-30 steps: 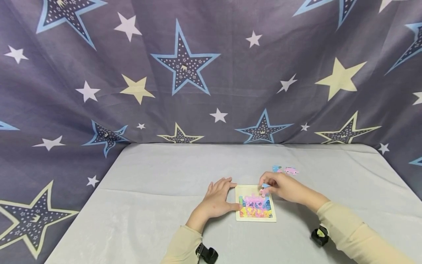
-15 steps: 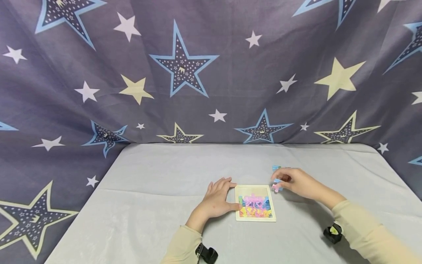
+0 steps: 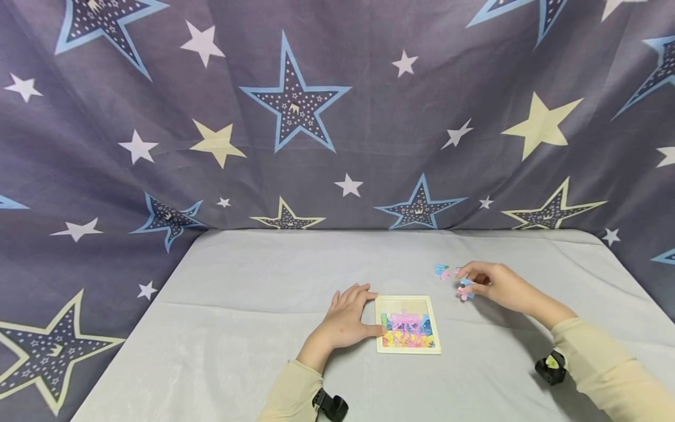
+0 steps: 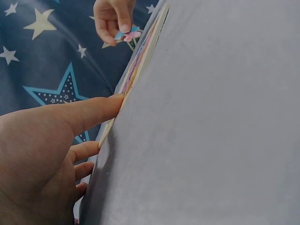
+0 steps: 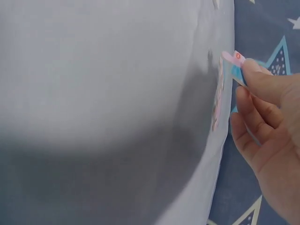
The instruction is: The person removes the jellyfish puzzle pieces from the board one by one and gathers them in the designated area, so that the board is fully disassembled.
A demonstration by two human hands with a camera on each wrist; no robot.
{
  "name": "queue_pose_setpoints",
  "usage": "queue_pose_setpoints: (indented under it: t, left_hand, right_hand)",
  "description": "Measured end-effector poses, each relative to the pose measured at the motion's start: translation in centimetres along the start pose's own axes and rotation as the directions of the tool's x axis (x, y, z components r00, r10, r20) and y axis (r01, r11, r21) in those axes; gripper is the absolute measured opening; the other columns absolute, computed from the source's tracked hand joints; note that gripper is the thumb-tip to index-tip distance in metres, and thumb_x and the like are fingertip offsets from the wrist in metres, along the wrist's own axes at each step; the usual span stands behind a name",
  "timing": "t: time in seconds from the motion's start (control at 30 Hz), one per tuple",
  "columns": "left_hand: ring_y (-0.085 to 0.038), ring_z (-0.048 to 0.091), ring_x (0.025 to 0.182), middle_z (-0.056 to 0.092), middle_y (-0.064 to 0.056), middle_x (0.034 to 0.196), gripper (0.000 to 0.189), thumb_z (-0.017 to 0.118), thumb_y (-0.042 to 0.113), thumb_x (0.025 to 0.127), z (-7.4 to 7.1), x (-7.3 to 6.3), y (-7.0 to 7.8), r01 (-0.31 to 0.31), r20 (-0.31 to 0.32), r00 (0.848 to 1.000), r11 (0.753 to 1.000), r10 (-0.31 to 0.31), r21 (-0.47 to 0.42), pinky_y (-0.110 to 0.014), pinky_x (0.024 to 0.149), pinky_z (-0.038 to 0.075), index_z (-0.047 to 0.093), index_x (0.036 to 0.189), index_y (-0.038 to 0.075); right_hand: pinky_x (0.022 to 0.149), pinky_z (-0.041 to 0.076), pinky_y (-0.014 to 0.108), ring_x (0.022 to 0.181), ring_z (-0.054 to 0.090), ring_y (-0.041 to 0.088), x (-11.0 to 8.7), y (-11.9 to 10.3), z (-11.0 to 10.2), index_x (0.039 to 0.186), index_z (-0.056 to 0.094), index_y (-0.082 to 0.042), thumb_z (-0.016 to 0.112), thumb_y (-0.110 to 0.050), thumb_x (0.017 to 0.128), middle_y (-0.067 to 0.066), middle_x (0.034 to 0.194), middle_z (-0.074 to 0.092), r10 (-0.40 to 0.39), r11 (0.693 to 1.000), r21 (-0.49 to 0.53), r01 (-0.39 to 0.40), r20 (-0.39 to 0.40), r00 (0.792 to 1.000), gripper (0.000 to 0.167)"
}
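A square puzzle tray (image 3: 408, 350) with a pale frame lies on the grey cloth. Its lower part holds pink, yellow and blue puzzle pieces (image 3: 408, 334), while bare backing shows along the top. At the tray's left side rests my left hand (image 3: 340, 322), fingers outstretched, thumb over the left edge and index finger at the upper left corner. To the right of the tray, my right hand (image 3: 495, 285) pinches a pink and blue puzzle piece (image 3: 464, 290) between thumb and fingers, raised over the cloth. The right wrist view shows this puzzle piece (image 5: 237, 70) at the thumb tip.
Beyond the tray, a loose blue and pink puzzle piece (image 3: 442, 270) lies on the cloth. Beside it, another pink piece (image 3: 457, 271) is partly hidden by the right hand. A star-patterned curtain (image 3: 337, 117) hangs behind the table.
My right hand has carried the pinched puzzle piece from above the tray off to the right, near the loose pieces. My left hand stays in place on the tray's edge.
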State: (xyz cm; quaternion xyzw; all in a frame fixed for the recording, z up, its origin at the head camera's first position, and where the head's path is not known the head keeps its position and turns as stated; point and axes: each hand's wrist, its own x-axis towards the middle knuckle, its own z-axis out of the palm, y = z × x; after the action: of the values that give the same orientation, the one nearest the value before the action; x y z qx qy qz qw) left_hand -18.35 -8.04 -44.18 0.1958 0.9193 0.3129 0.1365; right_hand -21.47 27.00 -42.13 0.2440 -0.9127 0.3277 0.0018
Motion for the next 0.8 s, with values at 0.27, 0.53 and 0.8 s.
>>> queue_pose_setpoints:
  t: [0.27,0.53,0.8]
  left_hand:
    - [-0.033,0.021,0.157,0.032,-0.01,0.166,0.073,0.075,0.043,0.085,0.0,-0.1,-0.1,0.005,0.002,1.0,1.0,-0.005,0.001,-0.061,0.128,0.005,0.05,0.146,0.011]
    - [-0.033,0.021,0.157,0.032,-0.01,0.166,0.073,0.075,0.043,0.085,0.2,0.1,-0.2,0.001,-0.002,1.0,1.0,-0.001,0.002,-0.061,0.128,0.005,0.05,0.146,0.011]
    - [-0.033,0.022,0.157,0.033,-0.01,0.166,0.072,0.075,0.043,0.084,0.2,0.1,-0.3,-0.003,-0.01,1.0,1.0,0.003,0.005,-0.061,0.128,0.006,0.051,0.144,0.012]
  right_hand:
    - [0.063,0.051,0.023,0.07,0.056,-0.002,-0.4,1.8,-0.8,0.103,0.069,-0.005,0.075,-0.001,0.087,-0.003,0.081,0.068,0.025,1.0,-0.014,-0.026,-0.029,0.999,0.018]
    - [0.062,0.05,0.02,0.071,0.057,-0.005,-0.4,3.1,-1.6,0.102,0.07,-0.001,0.073,0.0,0.088,-0.001,0.08,0.069,0.049,0.998,0.043,-0.046,-0.077,0.996,0.014]
    - [0.065,0.05,0.019,0.075,0.059,-0.003,0.1,3.9,-1.9,0.106,0.068,0.004,0.069,0.0,0.092,0.005,0.086,0.069,0.09,0.99,0.113,-0.083,-0.066,0.994,0.014]
